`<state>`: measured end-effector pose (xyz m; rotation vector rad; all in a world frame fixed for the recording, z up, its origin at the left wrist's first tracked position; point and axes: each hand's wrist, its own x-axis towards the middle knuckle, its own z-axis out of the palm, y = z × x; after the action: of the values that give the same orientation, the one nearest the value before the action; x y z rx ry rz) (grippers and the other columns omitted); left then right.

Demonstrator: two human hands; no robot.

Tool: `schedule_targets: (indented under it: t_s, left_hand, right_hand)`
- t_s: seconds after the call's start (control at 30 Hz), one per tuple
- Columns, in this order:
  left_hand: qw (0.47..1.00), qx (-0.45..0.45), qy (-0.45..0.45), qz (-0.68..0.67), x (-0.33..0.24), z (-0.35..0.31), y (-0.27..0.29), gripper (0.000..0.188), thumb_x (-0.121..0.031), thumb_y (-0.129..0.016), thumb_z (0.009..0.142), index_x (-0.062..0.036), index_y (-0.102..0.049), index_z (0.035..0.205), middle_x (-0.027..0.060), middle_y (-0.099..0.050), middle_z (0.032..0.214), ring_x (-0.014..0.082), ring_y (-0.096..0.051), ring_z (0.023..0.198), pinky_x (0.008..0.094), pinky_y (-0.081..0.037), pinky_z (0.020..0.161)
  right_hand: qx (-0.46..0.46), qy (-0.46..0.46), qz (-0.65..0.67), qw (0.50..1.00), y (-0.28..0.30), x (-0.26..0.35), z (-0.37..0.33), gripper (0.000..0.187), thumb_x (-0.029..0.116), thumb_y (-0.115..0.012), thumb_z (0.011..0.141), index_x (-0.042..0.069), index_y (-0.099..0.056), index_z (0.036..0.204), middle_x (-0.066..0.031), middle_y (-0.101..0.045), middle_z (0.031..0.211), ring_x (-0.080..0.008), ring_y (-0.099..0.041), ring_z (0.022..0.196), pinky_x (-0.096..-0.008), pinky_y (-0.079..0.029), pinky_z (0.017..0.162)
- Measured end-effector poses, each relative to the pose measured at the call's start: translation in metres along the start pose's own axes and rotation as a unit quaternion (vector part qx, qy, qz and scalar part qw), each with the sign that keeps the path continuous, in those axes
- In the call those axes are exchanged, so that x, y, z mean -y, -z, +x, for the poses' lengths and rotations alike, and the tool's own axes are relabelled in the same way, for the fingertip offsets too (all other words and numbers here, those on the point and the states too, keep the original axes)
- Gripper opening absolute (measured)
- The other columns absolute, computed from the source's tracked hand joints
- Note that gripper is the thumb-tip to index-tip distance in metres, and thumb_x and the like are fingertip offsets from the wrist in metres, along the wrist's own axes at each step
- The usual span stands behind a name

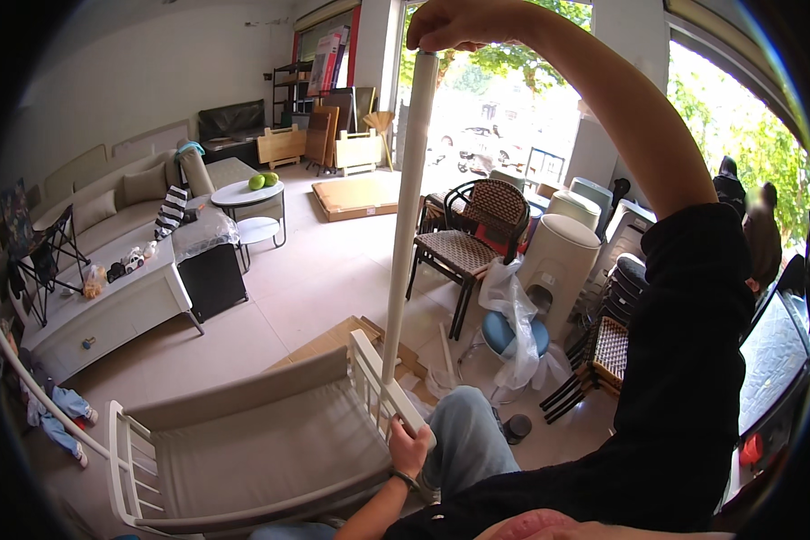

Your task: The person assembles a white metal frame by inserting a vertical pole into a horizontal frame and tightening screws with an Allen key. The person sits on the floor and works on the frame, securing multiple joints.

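Observation:
A low cot-like frame with cream rails and a beige fabric lining point(270, 441) stands in front of me. A long cream pole point(407, 216) rises almost upright from the slatted end rail point(378, 373) on its right side. My right hand point(463, 25), arm raised high, is closed over the pole's top end. Low down, my left hand point(409, 448) grips that same end rail just beneath the foot of the pole. The left palm and part of its fingers are hidden. Another thin, curved pole point(40, 391) rises from the frame's left end.
Flattened cardboard point(319, 345) lies behind the frame. Right of it are a blue round stool point(513, 335) with plastic wrap, a woven chair point(472, 238) and stacked chairs point(607, 346). A white cabinet point(108, 310) stands left, near a person's legs point(63, 418). A round table point(243, 193) holds green fruit.

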<state>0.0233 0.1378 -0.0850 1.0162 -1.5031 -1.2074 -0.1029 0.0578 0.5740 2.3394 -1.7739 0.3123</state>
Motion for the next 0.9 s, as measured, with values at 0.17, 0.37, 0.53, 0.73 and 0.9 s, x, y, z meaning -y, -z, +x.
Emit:
schedule_targets:
  t_s: [0.17, 0.37, 0.53, 0.73, 0.9]
  left_hand:
    - [1.000, 0.006, 0.015, -0.001, -0.005, -0.001, 0.002, 0.064, -0.029, -0.069, 0.073, 0.0037, -0.046, 0.122, 0.0220, -0.063, 0.097, 0.0363, -0.064, 0.087, 0.0422, -0.051, 0.077]
    - [1.000, -0.008, 0.000, 0.003, 0.000, -0.001, -0.001, 0.063, -0.028, -0.069, 0.073, 0.0034, -0.046, 0.122, 0.0204, -0.064, 0.094, 0.0341, -0.065, 0.085, 0.0408, -0.051, 0.076]
    - [1.000, -0.001, 0.001, 0.001, 0.000, 0.000, -0.001, 0.061, -0.026, -0.069, 0.074, 0.0031, -0.045, 0.122, 0.0175, -0.066, 0.090, 0.0307, -0.066, 0.082, 0.0389, -0.052, 0.073]
    - [1.000, -0.002, 0.000, -0.008, 0.010, 0.000, -0.002, 0.061, -0.025, -0.070, 0.074, 0.0036, -0.045, 0.122, 0.0166, -0.066, 0.090, 0.0279, -0.066, 0.081, 0.0376, -0.052, 0.072]
    - [1.000, 0.007, 0.009, -0.020, 0.001, -0.001, -0.003, 0.062, -0.026, -0.070, 0.073, 0.0032, -0.045, 0.122, 0.0208, -0.064, 0.094, 0.0342, -0.065, 0.084, 0.0411, -0.051, 0.075]
  right_hand:
    - [0.070, 0.028, 0.100, 0.992, 0.008, -0.007, -0.001, 0.023, 0.011, -0.067, 0.084, 0.007, -0.067, 0.106, 0.0027, -0.066, 0.090, -0.0046, -0.048, 0.060, -0.0203, -0.039, 0.051]
    - [0.093, 0.036, 0.138, 0.985, 0.011, -0.015, 0.006, 0.021, 0.009, -0.069, 0.082, 0.007, -0.068, 0.103, 0.0014, -0.067, 0.086, -0.0030, -0.046, 0.058, -0.0188, -0.036, 0.048]
    - [0.047, 0.014, 0.079, 0.996, 0.005, -0.003, 0.006, 0.020, 0.014, -0.070, 0.084, 0.003, -0.068, 0.100, -0.0009, -0.065, 0.077, -0.0055, -0.048, 0.057, -0.0200, -0.036, 0.047]
    - [-0.001, 0.074, 0.005, 0.997, -0.002, -0.020, 0.001, 0.039, 0.038, -0.062, 0.089, 0.001, -0.067, 0.077, -0.0058, -0.059, 0.061, -0.0061, -0.043, 0.042, -0.0250, -0.032, 0.039]
    - [-0.010, -0.044, -0.117, 0.992, -0.004, -0.022, 0.007, 0.042, 0.041, -0.058, 0.090, 0.003, -0.065, 0.073, -0.0012, -0.055, 0.057, -0.0048, -0.043, 0.041, -0.0226, -0.032, 0.041]
